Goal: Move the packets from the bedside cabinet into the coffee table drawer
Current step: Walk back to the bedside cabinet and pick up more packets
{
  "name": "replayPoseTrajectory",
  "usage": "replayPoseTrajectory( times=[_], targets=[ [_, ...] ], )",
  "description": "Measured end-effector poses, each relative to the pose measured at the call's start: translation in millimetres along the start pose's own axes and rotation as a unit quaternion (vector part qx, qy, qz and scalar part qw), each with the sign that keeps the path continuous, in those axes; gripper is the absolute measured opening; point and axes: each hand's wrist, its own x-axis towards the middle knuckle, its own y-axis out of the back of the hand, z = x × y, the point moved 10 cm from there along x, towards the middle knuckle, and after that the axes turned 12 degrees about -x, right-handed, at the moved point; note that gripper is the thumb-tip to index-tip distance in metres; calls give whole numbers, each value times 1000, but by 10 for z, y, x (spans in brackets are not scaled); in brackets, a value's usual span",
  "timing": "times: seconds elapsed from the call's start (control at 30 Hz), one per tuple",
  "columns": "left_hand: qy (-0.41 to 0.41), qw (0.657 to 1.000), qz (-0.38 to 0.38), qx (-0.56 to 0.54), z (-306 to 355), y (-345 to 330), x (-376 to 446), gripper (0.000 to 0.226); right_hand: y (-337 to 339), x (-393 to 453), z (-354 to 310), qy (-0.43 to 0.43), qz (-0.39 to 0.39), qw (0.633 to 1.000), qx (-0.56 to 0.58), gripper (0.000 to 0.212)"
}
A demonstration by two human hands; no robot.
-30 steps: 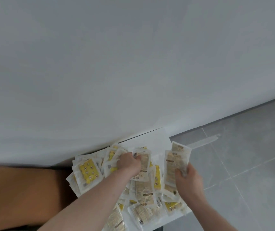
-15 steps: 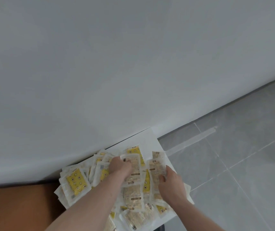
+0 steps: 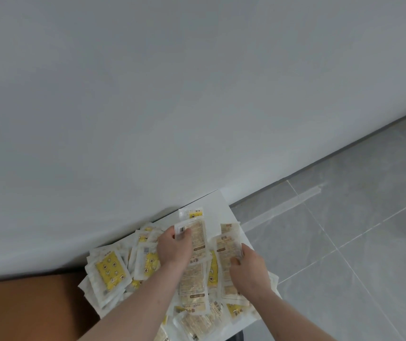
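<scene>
Several white and yellow packets (image 3: 109,270) lie heaped on the white top of the bedside cabinet (image 3: 218,205) at the bottom of the view. My left hand (image 3: 173,249) grips a beige-printed packet (image 3: 195,233) by its lower left edge, thumb on its barcode corner. My right hand (image 3: 250,268) holds another beige packet (image 3: 226,249) down on the pile at the right side. The coffee table drawer is out of view.
A plain white wall (image 3: 172,94) rises right behind the cabinet. A brown wooden surface (image 3: 24,308) adjoins the cabinet on the left. Grey tiled floor (image 3: 344,242) spreads to the right.
My right hand has come down with its packet from a raised position onto the pile. My left hand keeps hold of its packet. The view has shifted a little.
</scene>
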Motion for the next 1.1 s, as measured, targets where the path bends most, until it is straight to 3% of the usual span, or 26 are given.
replayPoseTrajectory(
  times=[0.07,0.17,0.23,0.47,0.67,0.73,0.9,1.1],
  targets=[
    [-29,999,-23,1,118,47,-90,12,81,-70,51,-6,11,1000,23,27],
    [-67,995,-48,53,313,176,-292,45,250,-254,103,-15,16,999,45,28],
    [-92,991,-46,85,483,359,-486,50,396,-437,104,-17,20,998,56,27],
    [-178,966,-82,166,1045,1049,-1327,16,950,-1364,8,-15,24,996,88,23],
    [-209,956,-112,174,1388,1540,-2061,10,1386,-2328,-69,-2,38,992,122,25],
    [-221,950,-127,182,1498,1650,-2267,23,1466,-2638,-96,-2,43,992,116,26],
    [-264,920,-174,230,1647,1717,-2570,36,1565,-3259,-107,-1,62,993,96,32],
    [-333,861,-269,274,1773,1510,-2820,46,1583,-3760,27,-37,111,988,104,29]
  ],
)
